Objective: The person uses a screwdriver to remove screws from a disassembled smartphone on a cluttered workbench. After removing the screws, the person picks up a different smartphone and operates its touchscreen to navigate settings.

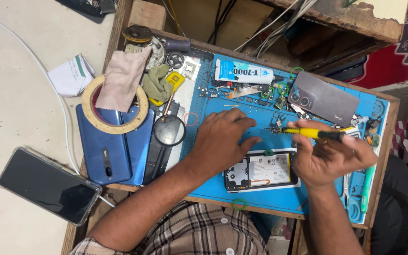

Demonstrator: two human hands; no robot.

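My right hand (329,158) grips a yellow-and-black screwdriver (310,133), held level with its tip pointing left over the blue work mat (213,184). My left hand (223,139) rests palm down on the mat with its fingertips near small loose parts (276,126). Below and between the hands lies an opened phone (260,171) with its back off, showing the battery and black shielding. Its left end is partly under my left hand.
A grey phone back cover (324,100) and a white glue tube (242,72) lie at the mat's far side. A magnifying glass (169,130), a blue phone (107,151), a tape ring (114,123), cloths and a clear-cased phone (48,185) sit to the left. Green tweezers (367,189) lie at the right.
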